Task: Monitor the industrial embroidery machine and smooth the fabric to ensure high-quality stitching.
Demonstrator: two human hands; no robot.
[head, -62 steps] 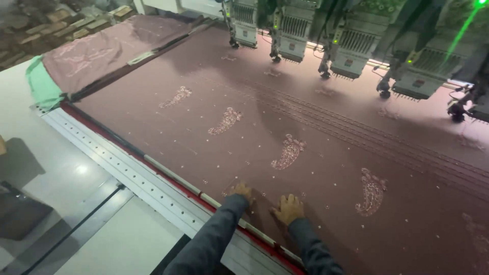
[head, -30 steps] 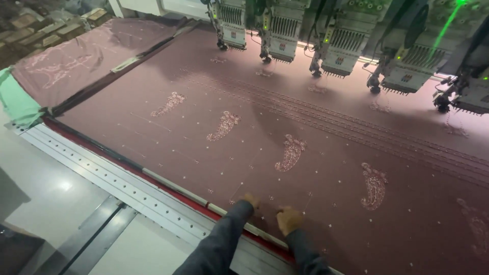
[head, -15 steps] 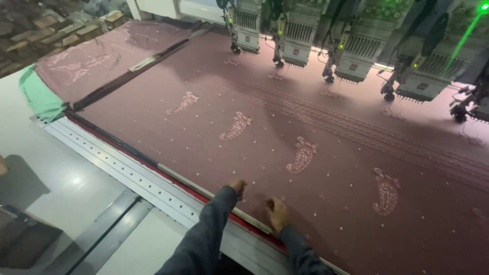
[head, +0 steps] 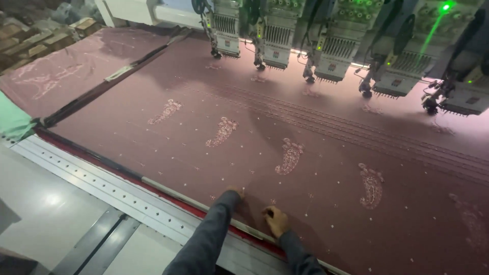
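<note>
The left hand (head: 235, 192) lies on the cloth (head: 326, 168) just past the frame rail (head: 122, 191), fingers stretched forward and grasping nothing; most of it is hidden by its grey sleeve (head: 209, 234). The right hand (head: 275, 220) rests on the cloth a little nearer the body, fingers curled with the tips pinched together; whether they grip a thread or a fold is too small to tell. Half a second ago the two hands sat in much the same places at the near edge, the left ahead of the right, and they have barely shifted. A second ago they were closer together and level.

The mauve cloth is stretched flat across the machine bed, from the rail to the row of embroidery heads (head: 326, 46) at the far side. Pale paisley motifs (head: 289, 155) run in a slanting line across it, the nearest just beyond the hands. A second cloth panel (head: 66, 69) lies to the far left.
</note>
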